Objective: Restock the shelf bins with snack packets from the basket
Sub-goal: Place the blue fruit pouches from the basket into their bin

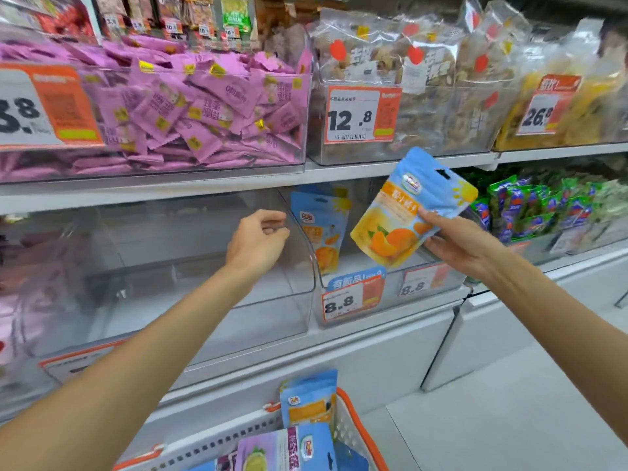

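Between my right hand's (pixel 465 246) thumb and fingers I pinch a blue packet (pixel 409 212) printed with orange segments, tilted, just in front of the clear bin (pixel 390 294) tagged 8.8. Beyond the packet, inside that bin, another like it (pixel 323 229) stands upright. To the left of my grip, my left hand (pixel 256 243) hangs loosely curled, holding nothing, at the neighbouring clear bin (pixel 299 273). Below my grip, the basket (pixel 350 433) holds more packets (pixel 307 401).

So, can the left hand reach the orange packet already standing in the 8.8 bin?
Probably yes. The left hand hangs empty beside that bin, whose top is open; the packet stands just to its right, nothing between.
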Action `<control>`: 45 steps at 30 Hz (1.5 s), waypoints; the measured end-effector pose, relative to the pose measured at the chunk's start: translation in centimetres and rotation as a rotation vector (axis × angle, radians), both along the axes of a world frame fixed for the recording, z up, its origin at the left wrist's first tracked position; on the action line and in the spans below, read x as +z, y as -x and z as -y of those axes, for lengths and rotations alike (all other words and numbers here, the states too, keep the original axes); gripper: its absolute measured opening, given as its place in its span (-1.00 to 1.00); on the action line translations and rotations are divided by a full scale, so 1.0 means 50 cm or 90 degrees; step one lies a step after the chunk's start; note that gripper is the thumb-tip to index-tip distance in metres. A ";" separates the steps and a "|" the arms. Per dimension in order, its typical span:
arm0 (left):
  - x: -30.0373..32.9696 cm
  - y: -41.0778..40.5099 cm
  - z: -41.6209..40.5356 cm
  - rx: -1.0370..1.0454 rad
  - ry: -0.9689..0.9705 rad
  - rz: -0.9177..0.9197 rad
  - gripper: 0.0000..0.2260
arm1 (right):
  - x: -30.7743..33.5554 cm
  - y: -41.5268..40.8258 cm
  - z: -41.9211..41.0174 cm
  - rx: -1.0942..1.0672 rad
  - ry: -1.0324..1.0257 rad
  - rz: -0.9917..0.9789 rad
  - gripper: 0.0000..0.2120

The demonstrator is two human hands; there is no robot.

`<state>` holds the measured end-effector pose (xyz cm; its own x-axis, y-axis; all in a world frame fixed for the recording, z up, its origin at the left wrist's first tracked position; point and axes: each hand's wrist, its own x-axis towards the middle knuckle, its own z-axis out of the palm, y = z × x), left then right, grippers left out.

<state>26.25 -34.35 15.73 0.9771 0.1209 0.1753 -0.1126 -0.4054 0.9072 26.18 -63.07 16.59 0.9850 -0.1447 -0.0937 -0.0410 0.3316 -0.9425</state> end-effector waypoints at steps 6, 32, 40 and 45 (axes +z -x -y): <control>-0.017 -0.038 0.011 -0.055 -0.126 -0.051 -0.52 | -0.017 -0.050 -0.044 0.078 0.269 0.025 -0.95; -0.055 -0.071 0.000 -0.169 -0.016 -0.095 -0.48 | -0.053 -0.269 -0.171 0.115 0.567 -0.264 -0.80; -0.063 -0.075 -0.004 -0.157 -0.011 -0.094 -0.51 | -0.054 -0.250 -0.178 0.166 0.336 -0.233 -0.77; -0.063 -0.076 -0.003 -0.161 0.007 -0.105 -0.52 | -0.056 -0.243 -0.146 0.196 0.489 -0.343 -0.76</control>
<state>30.05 -34.22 12.58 0.9917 -0.1282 0.0119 -0.0595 -0.3740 0.9255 38.35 -55.77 13.82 0.8432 -0.0986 -0.5284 -0.5096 -0.4595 -0.7274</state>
